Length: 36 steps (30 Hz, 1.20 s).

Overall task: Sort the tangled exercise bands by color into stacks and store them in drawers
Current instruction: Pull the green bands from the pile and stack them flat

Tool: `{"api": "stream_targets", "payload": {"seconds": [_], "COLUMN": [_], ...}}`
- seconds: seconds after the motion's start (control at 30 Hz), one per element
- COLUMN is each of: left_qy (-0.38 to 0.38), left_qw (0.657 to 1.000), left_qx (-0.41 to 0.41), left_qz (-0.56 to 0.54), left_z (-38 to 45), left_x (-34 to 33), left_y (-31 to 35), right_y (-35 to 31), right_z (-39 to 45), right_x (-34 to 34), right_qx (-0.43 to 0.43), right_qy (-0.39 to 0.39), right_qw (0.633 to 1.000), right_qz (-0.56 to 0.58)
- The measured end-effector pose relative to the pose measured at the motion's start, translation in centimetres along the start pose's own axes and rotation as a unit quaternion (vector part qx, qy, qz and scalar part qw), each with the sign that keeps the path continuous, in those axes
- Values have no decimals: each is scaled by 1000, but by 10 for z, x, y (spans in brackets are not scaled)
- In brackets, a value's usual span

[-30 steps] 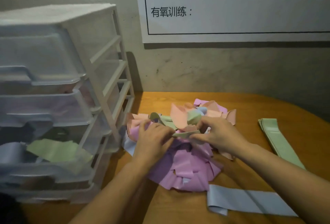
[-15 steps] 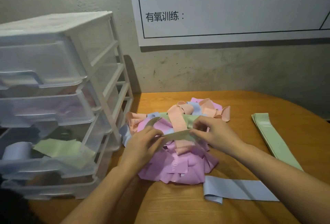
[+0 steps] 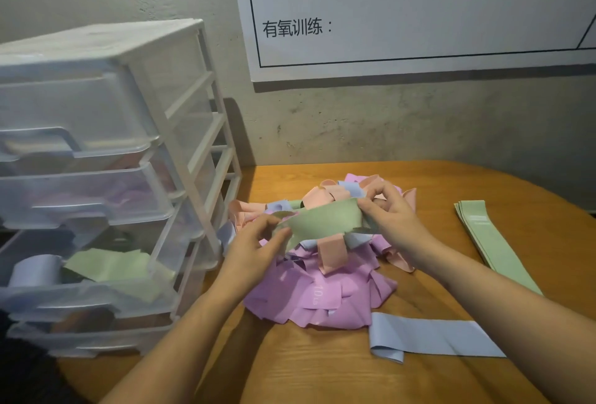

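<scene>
We see a green band [image 3: 322,221] stretched between the two hands, just above the tangled pile [image 3: 325,281] of pink, peach and blue bands on the wooden table [image 3: 322,371]; the left hand [image 3: 254,247] pinches its left end, thumb and fingers curled onto the strip; the right hand [image 3: 392,215] pinches the right end, fingers bent over the top edge with the thumb beneath. A peach loop [image 3: 332,253] hangs from the band's lower edge. Compared with half a second ago, we find the band lifted higher and turned so that its flat face shows, where it earlier lay edge-on and low against the pile; both hands have risen with it. To the right of the pile lies a flat stack of green bands [image 3: 493,242], well apart from the hands; a blue band [image 3: 432,337] lies flat just in front of the pile. On the left stands a clear plastic drawer unit [image 3: 106,178]; one open drawer [image 3: 84,290] holds a green and a blue band. A white board [image 3: 419,16] hangs on the wall behind.
</scene>
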<state>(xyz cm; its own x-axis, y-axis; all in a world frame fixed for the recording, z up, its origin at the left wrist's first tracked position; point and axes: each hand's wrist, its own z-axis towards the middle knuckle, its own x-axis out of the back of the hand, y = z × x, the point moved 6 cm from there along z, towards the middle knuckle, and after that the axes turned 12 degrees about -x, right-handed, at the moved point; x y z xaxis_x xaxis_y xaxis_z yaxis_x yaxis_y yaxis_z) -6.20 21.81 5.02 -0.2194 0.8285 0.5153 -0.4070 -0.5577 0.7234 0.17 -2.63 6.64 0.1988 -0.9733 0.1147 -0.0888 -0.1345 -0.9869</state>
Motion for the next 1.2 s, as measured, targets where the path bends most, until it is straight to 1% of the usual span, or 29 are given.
{"api": "stream_targets", "payload": {"seconds": [0.07,0.13,0.2,0.23,0.33,0.37,0.43,0.47,0.57,0.63,0.7,0.8,0.87,0.9,0.97,1.03,1.13,1.2], "left_qy": [4,-4,-13,-15,-29,-36,-56,-67,-93,-115,-145,-171,-161,-144,-89,-34,17,37], "left_qw": [999,997,995,995,996,997,997,997,995,992,988,985,986,988,988,981,974,968], "left_qx": [-28,-79,-102,-94,-75,-69,-43,-26,27,45,49,33,23,19,21,29,11,-5], "left_qz": [-15,-14,-14,-21,-23,-21,-25,-23,-14,-25,-15,4,-21,-48,-122,-189,-225,-248], "left_z": [2,4,5,6,10,11,16,17,18,16,12,6,4,4,8,14,28,38], "left_x": [1,2,3,3,2,2,2,3,7,8,5,0,1,3,11,20,29,33], "left_y": [15,33,48,51,60,61,58,54,37,30,27,26,27,29,35,43,57,65], "right_y": [0,0,-2,-2,-2,-1,-4,-6,-11,-13,-12,-9,-5,-2,0,1,-10,-17], "right_z": [0,-1,-3,-5,-12,-14,-16,-17,-14,-14,-15,-13,-13,-13,-14,-14,-15,-15], "right_x": [-1,-2,-6,-7,-17,-20,-25,-25,-16,-14,-15,-8,-4,-3,-2,-2,-5,-10], "right_qx": [-6,4,26,29,9,4,21,27,-4,-25,-44,-72,-90,-96,-99,-101,-77,-66], "right_qy": [-4,-12,-20,-31,-107,-124,-130,-124,-116,-136,-152,-151,-156,-158,-149,-145,-132,-117], "right_qw": [1000,997,989,988,986,982,976,977,990,990,987,981,976,976,982,984,988,988], "right_qz": [-15,-80,-143,-151,-130,-140,-175,-171,-78,-32,18,100,124,116,65,18,-27,-75]}}
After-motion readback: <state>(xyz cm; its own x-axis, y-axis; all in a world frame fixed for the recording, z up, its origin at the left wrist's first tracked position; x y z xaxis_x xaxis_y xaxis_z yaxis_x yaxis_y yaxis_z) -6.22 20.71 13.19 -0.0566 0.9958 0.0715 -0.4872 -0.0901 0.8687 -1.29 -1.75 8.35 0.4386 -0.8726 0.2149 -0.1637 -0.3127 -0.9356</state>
